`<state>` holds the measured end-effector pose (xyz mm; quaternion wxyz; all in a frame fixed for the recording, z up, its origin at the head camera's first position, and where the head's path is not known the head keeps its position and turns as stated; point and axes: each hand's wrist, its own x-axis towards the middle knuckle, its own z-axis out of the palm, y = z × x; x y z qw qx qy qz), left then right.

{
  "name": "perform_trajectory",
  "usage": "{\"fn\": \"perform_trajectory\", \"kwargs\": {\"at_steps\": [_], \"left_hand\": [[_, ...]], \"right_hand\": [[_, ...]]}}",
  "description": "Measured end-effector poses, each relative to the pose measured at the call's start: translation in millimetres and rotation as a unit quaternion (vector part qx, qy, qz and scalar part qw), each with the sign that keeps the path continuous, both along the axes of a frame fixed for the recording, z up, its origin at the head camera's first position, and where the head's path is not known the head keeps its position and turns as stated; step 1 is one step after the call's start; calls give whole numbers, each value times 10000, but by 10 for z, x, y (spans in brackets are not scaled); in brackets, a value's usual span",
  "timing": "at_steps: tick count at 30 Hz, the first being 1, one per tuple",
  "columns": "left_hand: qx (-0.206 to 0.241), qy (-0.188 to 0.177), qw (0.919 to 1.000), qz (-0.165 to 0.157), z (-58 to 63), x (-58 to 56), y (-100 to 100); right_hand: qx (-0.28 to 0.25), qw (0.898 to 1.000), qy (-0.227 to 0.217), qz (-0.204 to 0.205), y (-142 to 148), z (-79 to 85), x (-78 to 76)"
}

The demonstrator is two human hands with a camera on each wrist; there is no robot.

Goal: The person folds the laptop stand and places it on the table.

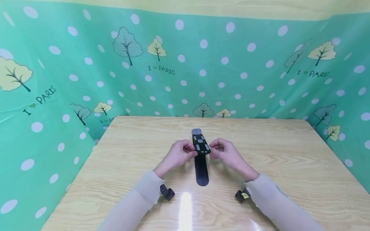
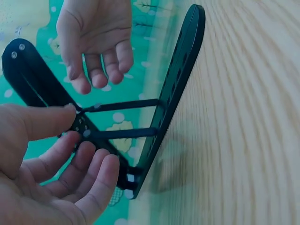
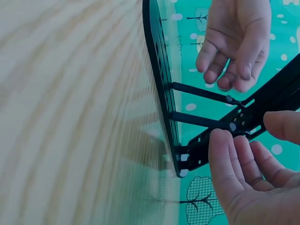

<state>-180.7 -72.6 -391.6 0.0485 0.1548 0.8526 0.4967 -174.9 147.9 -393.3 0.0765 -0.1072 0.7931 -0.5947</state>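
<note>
A black folding stand (image 1: 202,171) rests on the wooden table, its long base plate lying lengthwise. Its upper plate (image 1: 200,141), with grey pads, slants up from a hinge, and two thin rods (image 2: 126,105) brace it against the base. On the stand's left side, my left hand (image 1: 182,153) has its thumb and fingers loosely bent, fingertips right at the upper plate's edge. Opposite it is my right hand (image 1: 224,152), fingers relaxed and close to the other edge. Across the stand, the right wrist view shows the left hand's thumb apart from its fingers.
The wooden table (image 1: 115,179) reaches out on all sides of the stand. Behind and beside it hangs a green dotted curtain (image 1: 173,86) with tree prints. Small black devices (image 1: 167,193) sit at both sleeve cuffs.
</note>
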Motion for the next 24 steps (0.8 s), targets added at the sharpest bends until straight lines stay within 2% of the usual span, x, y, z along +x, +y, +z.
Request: {"fn": "perform_trajectory", "kwargs": {"at_steps": [5, 13, 24], "left_hand": [[154, 3, 9995, 281, -50, -26, 55], [352, -205, 9984, 395, -63, -43, 93], [462, -287, 9977, 412, -65, -39, 112]], "right_hand": [[154, 9998, -104, -122, -45, -26, -13], [435, 9988, -102, -203, -99, -39, -34], [110, 9983, -456, -336, -165, -24, -36]]}}
